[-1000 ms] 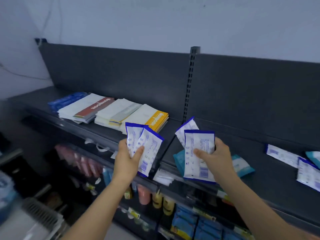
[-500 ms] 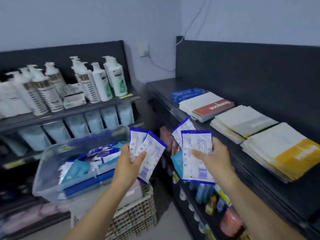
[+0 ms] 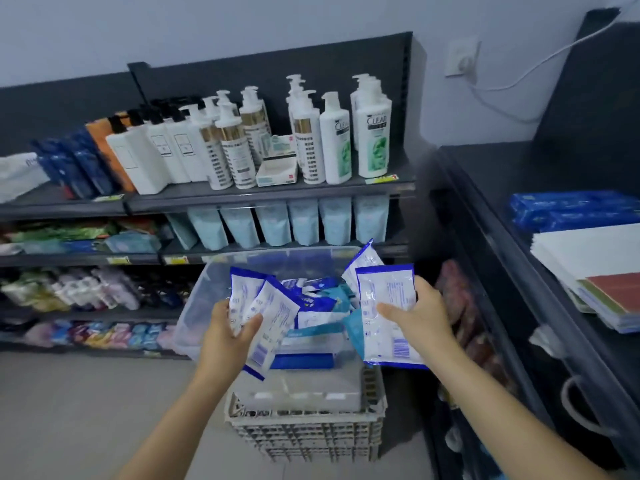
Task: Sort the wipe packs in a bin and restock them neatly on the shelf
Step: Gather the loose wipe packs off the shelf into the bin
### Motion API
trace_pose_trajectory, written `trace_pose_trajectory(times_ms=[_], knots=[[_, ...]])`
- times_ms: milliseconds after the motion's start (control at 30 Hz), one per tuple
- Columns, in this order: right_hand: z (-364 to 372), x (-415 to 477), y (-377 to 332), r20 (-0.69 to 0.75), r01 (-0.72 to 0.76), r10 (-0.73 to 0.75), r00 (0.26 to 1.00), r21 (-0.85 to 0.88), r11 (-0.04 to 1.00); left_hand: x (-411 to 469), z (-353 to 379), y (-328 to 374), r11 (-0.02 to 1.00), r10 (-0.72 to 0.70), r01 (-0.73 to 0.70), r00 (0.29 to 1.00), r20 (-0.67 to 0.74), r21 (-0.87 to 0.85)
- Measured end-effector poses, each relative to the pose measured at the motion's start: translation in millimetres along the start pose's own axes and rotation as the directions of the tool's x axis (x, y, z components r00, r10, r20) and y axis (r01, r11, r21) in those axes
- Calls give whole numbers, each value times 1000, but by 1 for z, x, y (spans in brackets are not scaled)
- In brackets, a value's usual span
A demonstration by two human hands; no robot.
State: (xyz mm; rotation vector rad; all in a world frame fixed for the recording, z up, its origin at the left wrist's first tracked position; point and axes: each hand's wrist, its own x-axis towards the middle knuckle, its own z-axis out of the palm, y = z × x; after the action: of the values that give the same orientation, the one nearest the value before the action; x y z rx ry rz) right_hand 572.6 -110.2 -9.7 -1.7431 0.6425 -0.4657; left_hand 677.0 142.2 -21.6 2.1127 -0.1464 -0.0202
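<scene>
Hands above clear plastic bin [image 3: 196,306]
Flat, glossy white-blue packs [image 3: 268,308] — left hand [image 3: 225,337] pinches two, right hand [image 3: 422,315] grips several.

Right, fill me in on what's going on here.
A person stands over a clear bin on a crate. The left hand grips two white-and-blue wipe packs, the right hand a fanned few. More packs lie jumbled in the bin; none is being shelved yet.

Clenched: left grip [image 3: 225,337], right grip [image 3: 423,317].
</scene>
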Motion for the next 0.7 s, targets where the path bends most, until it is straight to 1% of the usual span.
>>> trace_pose_trajectory(times_ms=[133,233,367,533,633,700], knots=[[30,23,4,39,-33,34,999,-32,999,31,-4,-18,999,-34,34,999,-42,10],[50,41,2,38,-53,55,998,-53,997,58,-4,-29,998,-21,22,1000,-5,52],[81,63,-4,-10,-73,72,997,-96,993,108,-6,-47,996,-2,-6,995,97,84],[129,87,-8,-94,-130,121,988,-100,986,176,-7,-67,994,-20,-5,975,223,113],[151,98,-4,-111,-188,178,978,-84,979,206,-2,-75,989,-15,-38,939,345,146],[160,99,1,-78,-233,223,972,-168,958,217,5,-78,978,-18,-78,894,448,194]])
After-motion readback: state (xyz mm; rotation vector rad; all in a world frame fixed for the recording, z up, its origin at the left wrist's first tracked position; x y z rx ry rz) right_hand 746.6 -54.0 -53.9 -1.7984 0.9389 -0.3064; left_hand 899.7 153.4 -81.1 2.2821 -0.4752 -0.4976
